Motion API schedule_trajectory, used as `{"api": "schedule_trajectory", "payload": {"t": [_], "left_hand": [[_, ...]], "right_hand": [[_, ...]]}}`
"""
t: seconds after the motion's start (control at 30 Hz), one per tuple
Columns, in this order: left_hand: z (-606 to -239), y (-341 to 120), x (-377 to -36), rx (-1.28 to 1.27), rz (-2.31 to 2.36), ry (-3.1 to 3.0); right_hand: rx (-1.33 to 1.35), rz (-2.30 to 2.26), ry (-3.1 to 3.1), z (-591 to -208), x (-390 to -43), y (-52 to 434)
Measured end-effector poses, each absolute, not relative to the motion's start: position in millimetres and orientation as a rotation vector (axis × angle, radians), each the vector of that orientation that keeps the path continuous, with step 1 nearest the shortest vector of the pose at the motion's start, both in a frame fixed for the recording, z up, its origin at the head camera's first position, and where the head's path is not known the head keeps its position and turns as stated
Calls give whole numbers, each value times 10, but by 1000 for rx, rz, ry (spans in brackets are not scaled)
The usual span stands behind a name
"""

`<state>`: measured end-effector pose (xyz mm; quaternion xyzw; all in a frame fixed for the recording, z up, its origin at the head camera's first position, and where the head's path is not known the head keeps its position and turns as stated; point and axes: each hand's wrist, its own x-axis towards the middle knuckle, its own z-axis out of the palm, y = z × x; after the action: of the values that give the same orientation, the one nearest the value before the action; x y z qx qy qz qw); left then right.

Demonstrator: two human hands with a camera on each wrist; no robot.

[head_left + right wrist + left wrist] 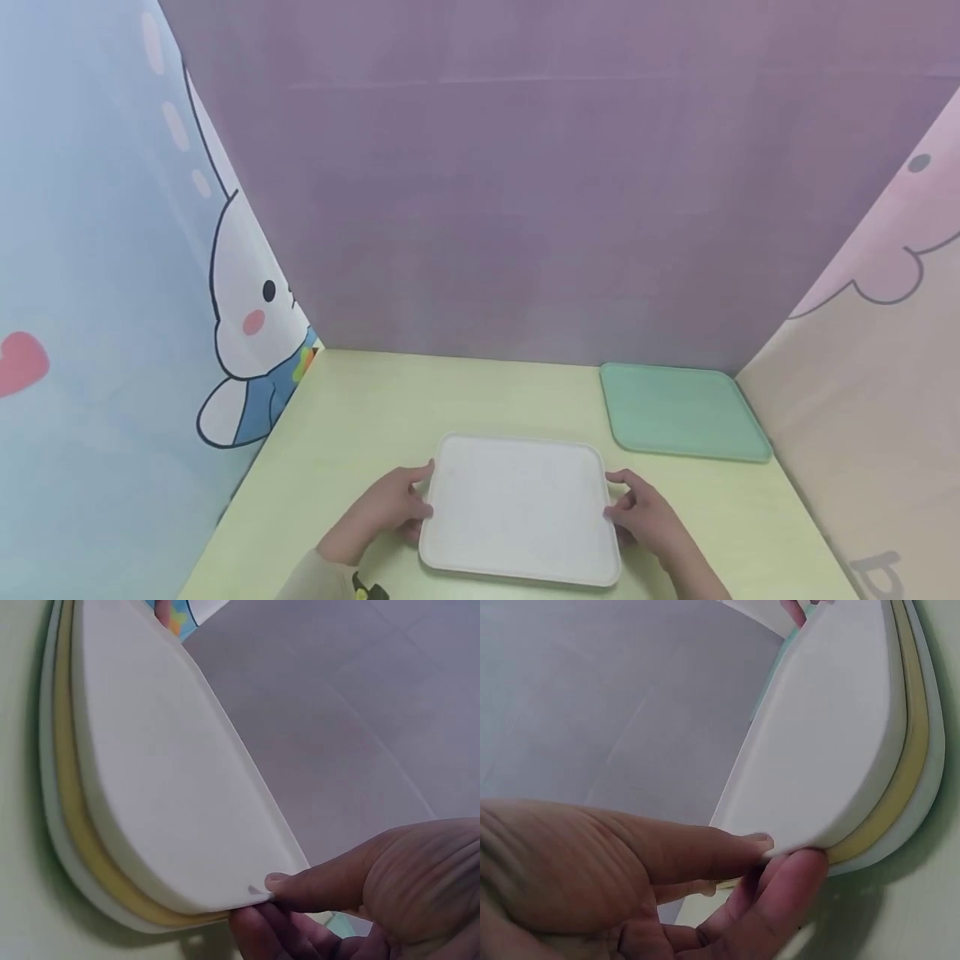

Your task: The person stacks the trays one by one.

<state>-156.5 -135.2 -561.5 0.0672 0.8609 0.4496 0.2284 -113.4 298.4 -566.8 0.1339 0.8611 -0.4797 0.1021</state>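
Both hands' grip pinches smooth, round-cornered white tray point(521, 504) atop stacked trays.

I log a pale yellow-green counter point(360, 417), walled by panels on three sides. Directly on it, near the front edge, sits a stack of trays point(521, 508); the wrist views show white on top, yellow beneath, pale one lowest. A green tray point(682, 411) lies flat at the far right corner.
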Motion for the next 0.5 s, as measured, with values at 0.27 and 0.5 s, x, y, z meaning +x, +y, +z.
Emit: {"api": "schedule_trajectory", "payload": {"t": [0.27,0.5], "left_hand": [[-5109,-1163,-1870,263,848,2559],[-4174,-301,-2319,540,1204,2521]], "right_hand": [[306,-1388,2499,-5548,-1265,3224],[175,-1254,2623,-4913,-1452,4216]]}}
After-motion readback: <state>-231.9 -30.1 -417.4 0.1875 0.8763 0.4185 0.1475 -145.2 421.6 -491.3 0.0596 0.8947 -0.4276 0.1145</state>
